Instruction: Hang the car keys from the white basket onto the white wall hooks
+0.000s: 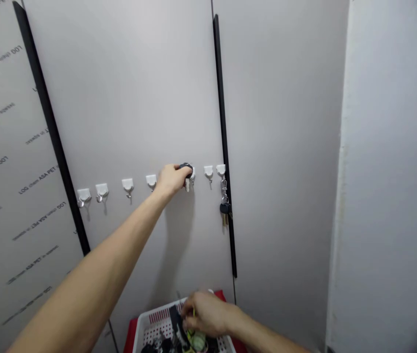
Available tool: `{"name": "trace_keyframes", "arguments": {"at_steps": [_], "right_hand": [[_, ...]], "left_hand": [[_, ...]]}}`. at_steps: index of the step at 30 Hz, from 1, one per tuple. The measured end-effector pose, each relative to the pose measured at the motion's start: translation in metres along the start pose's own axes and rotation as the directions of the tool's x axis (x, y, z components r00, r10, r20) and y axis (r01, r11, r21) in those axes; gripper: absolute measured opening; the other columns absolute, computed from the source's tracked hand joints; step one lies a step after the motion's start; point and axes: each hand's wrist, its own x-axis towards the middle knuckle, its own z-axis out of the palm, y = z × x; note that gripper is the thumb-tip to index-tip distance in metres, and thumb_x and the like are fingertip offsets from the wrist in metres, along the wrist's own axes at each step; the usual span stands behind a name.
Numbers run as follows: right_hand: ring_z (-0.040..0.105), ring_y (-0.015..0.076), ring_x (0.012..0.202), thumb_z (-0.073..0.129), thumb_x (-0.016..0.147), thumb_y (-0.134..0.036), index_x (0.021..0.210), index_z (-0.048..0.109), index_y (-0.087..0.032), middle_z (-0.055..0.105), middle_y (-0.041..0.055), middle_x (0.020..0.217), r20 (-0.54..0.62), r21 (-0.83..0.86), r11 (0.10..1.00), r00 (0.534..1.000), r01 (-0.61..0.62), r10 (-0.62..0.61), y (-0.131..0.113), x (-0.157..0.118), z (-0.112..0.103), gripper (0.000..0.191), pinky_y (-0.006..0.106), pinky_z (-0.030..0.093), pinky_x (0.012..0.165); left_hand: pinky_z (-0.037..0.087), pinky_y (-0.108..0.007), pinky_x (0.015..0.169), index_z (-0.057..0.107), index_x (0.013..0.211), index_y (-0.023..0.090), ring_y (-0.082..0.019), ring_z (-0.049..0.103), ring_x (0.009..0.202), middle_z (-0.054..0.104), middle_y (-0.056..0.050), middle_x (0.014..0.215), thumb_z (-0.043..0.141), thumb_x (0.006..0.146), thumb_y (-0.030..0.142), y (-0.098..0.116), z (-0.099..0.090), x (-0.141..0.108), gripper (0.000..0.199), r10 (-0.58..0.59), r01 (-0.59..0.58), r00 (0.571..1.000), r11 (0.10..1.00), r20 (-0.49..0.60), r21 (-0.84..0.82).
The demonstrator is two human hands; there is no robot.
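Observation:
My left hand (171, 179) is raised to the row of white hooks on the cabinet door. Its fingers are closed on a key (187, 184) with a black head, the blade pointing down, right by a hook (193, 176) that the hand partly covers. Low in the view, my right hand (206, 313) reaches into a white plastic basket (140, 327), slightly blurred. Its fingers are pinched together among keys and tags, and what lies between them is hidden. A bunch of keys (225, 208) hangs on a metal clip from the hook at the far right (221, 169).
More white hooks line the door, among them one at the left (84, 195) and one near the middle (128, 185). Long black handles (225, 132) run down the door edges. Something red (130, 337) lies under the basket. A pale wall (388, 196) stands on the right.

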Motion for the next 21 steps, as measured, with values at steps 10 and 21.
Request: {"name": "trace_keyframes", "arguments": {"at_steps": [10,21], "right_hand": [[0.05,0.0154,0.072,0.042,0.067,-0.033,0.09,0.052,-0.019,0.056,0.0051,0.081,-0.885,-0.01,0.932,0.438,-0.361,0.16,0.017,0.012,-0.159,0.03,0.027,0.037,0.063],[0.049,0.0102,0.078,0.024,0.074,-0.034,0.077,0.049,-0.012,0.052,0.0007,0.073,-0.908,0.07,0.947,0.373,-0.312,0.19,0.009,0.038,-0.195,0.033,0.025,0.034,0.068]], "left_hand": [[0.035,-0.021,0.049,0.055,0.067,0.012,-0.011,0.046,0.05,0.052,0.001,0.053,0.042,0.056,0.036,-0.038,-0.006,-0.062,0.029,0.032,-0.056,0.986,0.988,0.165,0.143],[0.041,-0.031,0.071,0.054,0.077,0.018,-0.022,0.054,0.079,0.062,-0.005,0.081,0.042,0.055,0.042,-0.16,0.025,-0.18,0.036,-0.366,0.179,0.825,0.892,0.431,0.415]]}}
